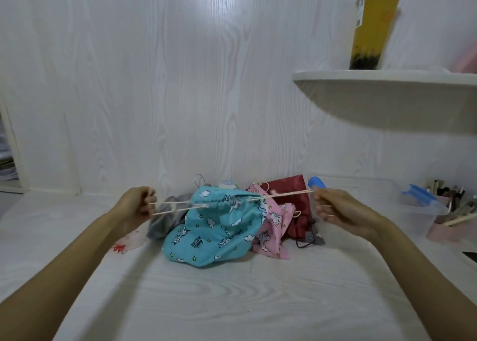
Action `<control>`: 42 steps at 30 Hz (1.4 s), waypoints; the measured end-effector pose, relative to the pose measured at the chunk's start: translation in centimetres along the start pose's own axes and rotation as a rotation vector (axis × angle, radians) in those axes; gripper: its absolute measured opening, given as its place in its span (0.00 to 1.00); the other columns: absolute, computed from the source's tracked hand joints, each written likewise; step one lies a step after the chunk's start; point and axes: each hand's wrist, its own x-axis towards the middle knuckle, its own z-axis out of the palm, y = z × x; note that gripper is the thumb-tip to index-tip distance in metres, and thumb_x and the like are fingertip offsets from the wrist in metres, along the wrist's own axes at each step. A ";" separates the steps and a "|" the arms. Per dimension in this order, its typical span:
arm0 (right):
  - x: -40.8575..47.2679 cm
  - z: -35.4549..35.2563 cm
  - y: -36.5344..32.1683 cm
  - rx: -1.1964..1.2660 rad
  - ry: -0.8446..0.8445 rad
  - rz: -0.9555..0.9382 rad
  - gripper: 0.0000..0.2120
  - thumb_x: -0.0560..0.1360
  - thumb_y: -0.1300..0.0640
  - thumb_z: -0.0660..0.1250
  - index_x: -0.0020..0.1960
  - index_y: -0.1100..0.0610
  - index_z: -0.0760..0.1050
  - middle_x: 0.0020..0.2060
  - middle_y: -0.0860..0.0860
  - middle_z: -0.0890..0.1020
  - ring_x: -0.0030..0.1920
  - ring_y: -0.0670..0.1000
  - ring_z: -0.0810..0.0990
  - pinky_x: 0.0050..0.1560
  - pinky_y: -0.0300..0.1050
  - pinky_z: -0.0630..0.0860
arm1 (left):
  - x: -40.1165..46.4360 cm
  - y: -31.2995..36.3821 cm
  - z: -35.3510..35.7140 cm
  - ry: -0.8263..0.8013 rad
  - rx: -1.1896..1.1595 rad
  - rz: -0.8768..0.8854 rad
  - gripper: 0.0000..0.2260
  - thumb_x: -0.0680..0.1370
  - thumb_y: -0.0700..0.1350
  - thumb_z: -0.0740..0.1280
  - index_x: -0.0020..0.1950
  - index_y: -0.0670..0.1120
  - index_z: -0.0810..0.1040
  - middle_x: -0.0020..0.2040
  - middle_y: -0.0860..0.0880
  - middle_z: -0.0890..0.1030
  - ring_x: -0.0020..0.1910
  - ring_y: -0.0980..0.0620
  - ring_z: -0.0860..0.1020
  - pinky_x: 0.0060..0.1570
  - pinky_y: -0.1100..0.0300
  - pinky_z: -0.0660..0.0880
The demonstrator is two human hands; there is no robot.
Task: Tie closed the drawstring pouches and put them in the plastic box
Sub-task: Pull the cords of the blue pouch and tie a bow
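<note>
Both hands, left hand (pixel 138 206) and right hand (pixel 333 206), are clenched on cream drawstrings (pixel 281 195), stretched taut above the table (pixel 232 302); the blue unicorn pouch (pixel 211 234) sags between, its mouth gathered. Behind lie pink pouch (pixel 273 227) and red pouch (pixel 294 203); the plastic box (pixel 423 206) stands right, beyond the right hand

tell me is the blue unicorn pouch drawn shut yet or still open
Nearly shut: the blue unicorn pouch has its mouth bunched tight, with the left hand and right hand pulling its cords apart. No knot visible.

Head camera looks forward and down, close over the white table (pixel 232 302)
</note>
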 end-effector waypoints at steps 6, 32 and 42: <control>-0.4 -0.5 4.4 -0.452 0.323 -0.013 0.15 0.78 0.61 0.60 0.33 0.59 0.75 0.21 0.51 0.75 0.18 0.46 0.68 0.21 0.34 0.62 | -1.1 -2.3 -3.9 0.110 0.326 -0.097 0.13 0.81 0.38 0.52 0.37 0.42 0.69 0.30 0.46 0.72 0.26 0.53 0.67 0.23 0.65 0.68; -7.3 17.9 8.7 -1.116 0.221 -0.327 0.26 0.70 0.31 0.62 0.50 0.53 0.76 0.44 0.47 0.80 0.47 0.51 0.78 0.41 0.44 0.67 | -5.5 -9.8 1.2 -0.113 1.067 0.349 0.13 0.78 0.53 0.64 0.52 0.45 0.82 0.48 0.49 0.83 0.45 0.53 0.79 0.52 0.54 0.75; -1.8 14.4 5.4 -0.776 -0.083 -0.103 0.10 0.79 0.60 0.60 0.47 0.63 0.79 0.41 0.57 0.85 0.28 0.48 0.78 0.24 0.35 0.66 | -4.1 -8.9 3.6 -0.279 1.171 0.449 0.14 0.80 0.51 0.62 0.38 0.46 0.79 0.35 0.50 0.77 0.35 0.53 0.73 0.38 0.61 0.69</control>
